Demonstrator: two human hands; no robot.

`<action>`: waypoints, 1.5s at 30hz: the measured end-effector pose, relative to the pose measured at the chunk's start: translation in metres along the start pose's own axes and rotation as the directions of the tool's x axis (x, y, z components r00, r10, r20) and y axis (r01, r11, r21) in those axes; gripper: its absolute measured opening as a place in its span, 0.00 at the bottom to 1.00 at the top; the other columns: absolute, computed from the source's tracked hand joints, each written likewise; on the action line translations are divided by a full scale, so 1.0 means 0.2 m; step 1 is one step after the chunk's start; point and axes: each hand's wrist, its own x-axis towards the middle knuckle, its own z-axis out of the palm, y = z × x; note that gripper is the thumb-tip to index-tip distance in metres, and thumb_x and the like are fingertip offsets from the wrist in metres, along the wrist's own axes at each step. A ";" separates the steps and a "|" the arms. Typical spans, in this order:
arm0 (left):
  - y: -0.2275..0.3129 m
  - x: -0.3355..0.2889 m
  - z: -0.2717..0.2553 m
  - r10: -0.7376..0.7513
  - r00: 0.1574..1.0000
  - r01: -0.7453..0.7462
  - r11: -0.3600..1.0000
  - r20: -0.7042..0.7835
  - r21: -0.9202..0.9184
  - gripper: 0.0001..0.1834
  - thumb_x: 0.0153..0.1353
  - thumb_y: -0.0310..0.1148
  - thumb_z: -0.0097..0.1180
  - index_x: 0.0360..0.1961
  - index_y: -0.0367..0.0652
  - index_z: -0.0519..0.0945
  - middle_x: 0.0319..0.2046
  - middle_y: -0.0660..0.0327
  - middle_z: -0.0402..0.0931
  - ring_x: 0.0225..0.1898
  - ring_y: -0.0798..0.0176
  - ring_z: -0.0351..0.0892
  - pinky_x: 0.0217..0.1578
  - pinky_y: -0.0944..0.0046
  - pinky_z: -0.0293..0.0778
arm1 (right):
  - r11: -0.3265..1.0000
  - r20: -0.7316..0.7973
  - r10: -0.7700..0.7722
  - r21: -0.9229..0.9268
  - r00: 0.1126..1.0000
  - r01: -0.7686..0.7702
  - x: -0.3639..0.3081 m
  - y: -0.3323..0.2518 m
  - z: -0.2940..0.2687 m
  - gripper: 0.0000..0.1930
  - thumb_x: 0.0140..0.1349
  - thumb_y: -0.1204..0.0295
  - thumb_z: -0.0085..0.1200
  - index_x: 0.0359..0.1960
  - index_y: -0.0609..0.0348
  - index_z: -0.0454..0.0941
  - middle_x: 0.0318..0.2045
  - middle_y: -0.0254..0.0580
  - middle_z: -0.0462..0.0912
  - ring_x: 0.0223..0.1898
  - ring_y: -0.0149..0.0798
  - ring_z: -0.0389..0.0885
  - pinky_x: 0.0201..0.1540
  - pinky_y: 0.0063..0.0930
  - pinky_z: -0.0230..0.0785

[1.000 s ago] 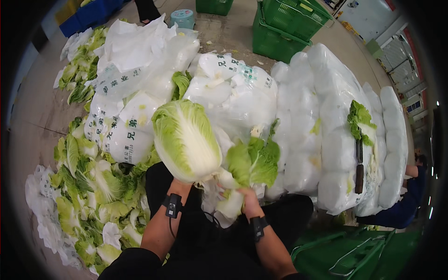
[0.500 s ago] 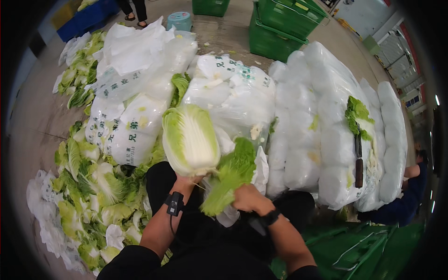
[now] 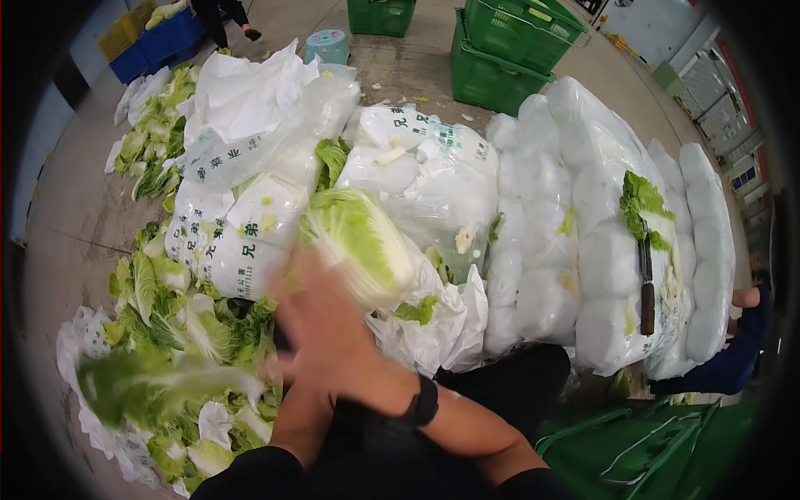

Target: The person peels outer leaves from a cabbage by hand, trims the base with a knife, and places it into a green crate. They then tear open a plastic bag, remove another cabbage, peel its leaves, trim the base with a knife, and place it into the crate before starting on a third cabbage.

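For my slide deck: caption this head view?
Left hand holds a napa cabbage; blurred right hand flings a leaf.

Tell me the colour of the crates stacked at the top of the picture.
The crates are green, seen clearly in the head view.

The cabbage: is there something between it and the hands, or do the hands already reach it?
Nothing visible stands between them. The cabbage is up over the white bags. The right hand, blurred, crosses in front of the cabbage's base, and the left hand is hidden behind it, so who grips it cannot be told. A blurred leaf is at lower left, over the leaf pile.
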 end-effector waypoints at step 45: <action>0.07 -0.15 -0.02 -0.102 0.995 0.098 0.979 0.016 0.181 0.47 0.55 0.62 0.61 0.72 0.53 0.60 0.69 0.58 0.62 0.71 0.52 0.60 0.68 0.40 0.57 | 0.006 0.151 0.702 0.976 0.696 -0.218 -0.41 0.84 0.14 0.38 0.70 0.51 0.50 0.72 0.64 0.53 0.67 0.54 0.66 0.67 0.48 0.66 0.66 0.31 0.63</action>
